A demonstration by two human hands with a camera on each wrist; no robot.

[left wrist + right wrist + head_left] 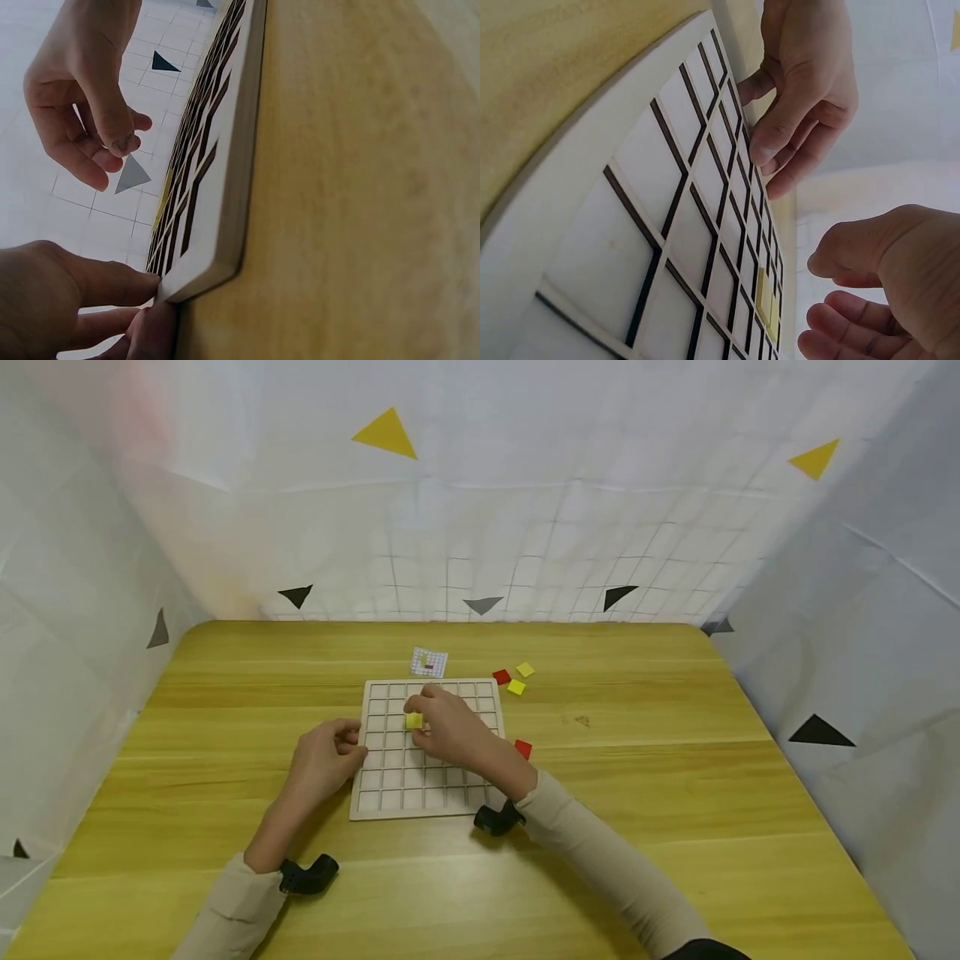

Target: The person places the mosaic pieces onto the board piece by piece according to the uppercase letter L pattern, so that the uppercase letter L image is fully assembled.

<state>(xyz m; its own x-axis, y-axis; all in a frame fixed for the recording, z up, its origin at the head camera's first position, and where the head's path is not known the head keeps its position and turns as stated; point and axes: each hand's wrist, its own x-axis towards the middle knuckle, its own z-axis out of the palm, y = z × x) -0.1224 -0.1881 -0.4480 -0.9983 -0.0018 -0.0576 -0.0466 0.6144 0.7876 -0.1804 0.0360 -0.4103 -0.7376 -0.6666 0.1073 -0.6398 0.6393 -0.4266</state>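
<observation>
A pale wooden grid board (390,777) lies on the table. At its left edge my left hand (322,760) grips the rim; in the left wrist view the fingers of that left hand (82,300) pinch the board's corner (199,277). My right hand (453,727) hovers over the upper middle of the grid, thumb and fingers apart. Yellow tiles (765,296) sit in the grid, just off the fingertips of the right hand (892,285). From the head, the yellow (413,721) shows between thumb and fingers. The right forearm hides part of the board's right side.
Beyond the board lies a small printed pattern card (429,662). Right of the board are a red tile (501,677), two yellow tiles (516,687) and another red tile (523,749) beside the right wrist. White sheeting (480,543) hangs behind the wooden table (637,827).
</observation>
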